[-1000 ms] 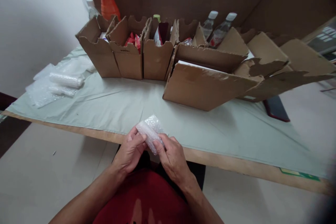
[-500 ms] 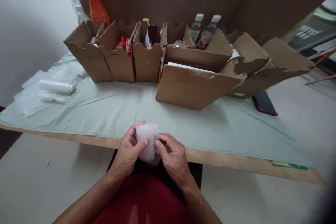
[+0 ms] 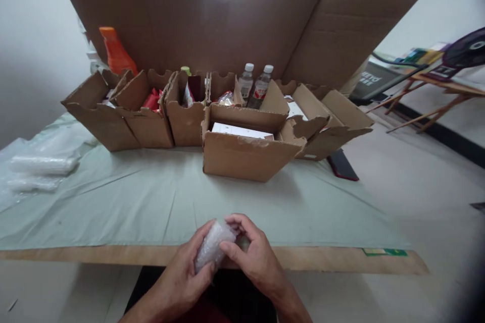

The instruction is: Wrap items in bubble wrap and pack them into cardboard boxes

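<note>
A small bundle rolled in bubble wrap (image 3: 215, 243) is tilted between my two hands at the table's front edge. My left hand (image 3: 191, 265) is closed around its left side and lower end, thumb across the front. At the upper right, the thumb and curled fingers of my right hand (image 3: 254, 252) pinch the wrap. The wrapping hides what lies inside. A pale patch shows between my right fingers, too small to make out.
Beyond my hands stand several cardboard bins (image 3: 242, 159) with packets and boxes. Behind are clear bottles (image 3: 260, 88) and an orange bottle (image 3: 118, 53), before a tall cardboard panel (image 3: 227, 20). Bubble wrap sheets (image 3: 43, 164) lie left; a dark flat object (image 3: 343, 165) lies right.
The view has tipped up, so the bins sit lower in it. The bundle has turned from upright to leaning right, and my right hand has shifted up to its top end.
</note>
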The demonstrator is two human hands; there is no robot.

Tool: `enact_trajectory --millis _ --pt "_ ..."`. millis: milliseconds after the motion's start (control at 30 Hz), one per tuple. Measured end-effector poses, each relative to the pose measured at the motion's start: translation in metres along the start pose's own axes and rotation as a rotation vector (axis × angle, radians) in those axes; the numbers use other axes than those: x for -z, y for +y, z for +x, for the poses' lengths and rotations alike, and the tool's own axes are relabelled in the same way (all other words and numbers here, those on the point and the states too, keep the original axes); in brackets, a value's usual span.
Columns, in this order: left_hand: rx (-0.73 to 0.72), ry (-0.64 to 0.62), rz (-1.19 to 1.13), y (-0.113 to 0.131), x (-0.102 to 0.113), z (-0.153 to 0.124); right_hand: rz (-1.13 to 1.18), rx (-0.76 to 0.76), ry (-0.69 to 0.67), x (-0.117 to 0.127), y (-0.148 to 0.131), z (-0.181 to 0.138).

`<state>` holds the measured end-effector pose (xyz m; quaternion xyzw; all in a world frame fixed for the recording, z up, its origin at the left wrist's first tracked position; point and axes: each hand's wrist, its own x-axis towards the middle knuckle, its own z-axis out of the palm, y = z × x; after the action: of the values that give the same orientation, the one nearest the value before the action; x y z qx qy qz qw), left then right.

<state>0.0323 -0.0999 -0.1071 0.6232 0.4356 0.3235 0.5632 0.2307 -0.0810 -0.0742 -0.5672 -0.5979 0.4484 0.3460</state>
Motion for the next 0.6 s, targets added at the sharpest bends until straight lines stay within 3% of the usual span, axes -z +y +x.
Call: enact_trajectory --millis 133,200,333,433,533,600 --pt "-0.118 -0.180 0.099 0.025 0.013 0.016 -0.034 0.096 -0.118 0.035 -0.023 0.005" --pt "-0.248 -0.176 0.185 0.047 0.031 0.029 -0.045 0.176 -0.097 0.060 -0.032 0.007" --pt "-0.523 0.100 0.451 0.109 0.078 0.075 0.010 0.261 0.206 0.121 -0.041 0.004" --pt "-0.663 0.158 0.615 0.162 0.096 0.129 0.157 0.230 0.485 0.158 -0.048 0.004" --pt "-0.697 -0.141 0.757 0.199 0.091 0.184 0.267 0.287 0.751 0.181 -0.064 0.018" --pt "-0.648 -0.294 0.829 0.209 0.083 0.213 0.266 0.355 0.858 0.190 -0.076 0.039"
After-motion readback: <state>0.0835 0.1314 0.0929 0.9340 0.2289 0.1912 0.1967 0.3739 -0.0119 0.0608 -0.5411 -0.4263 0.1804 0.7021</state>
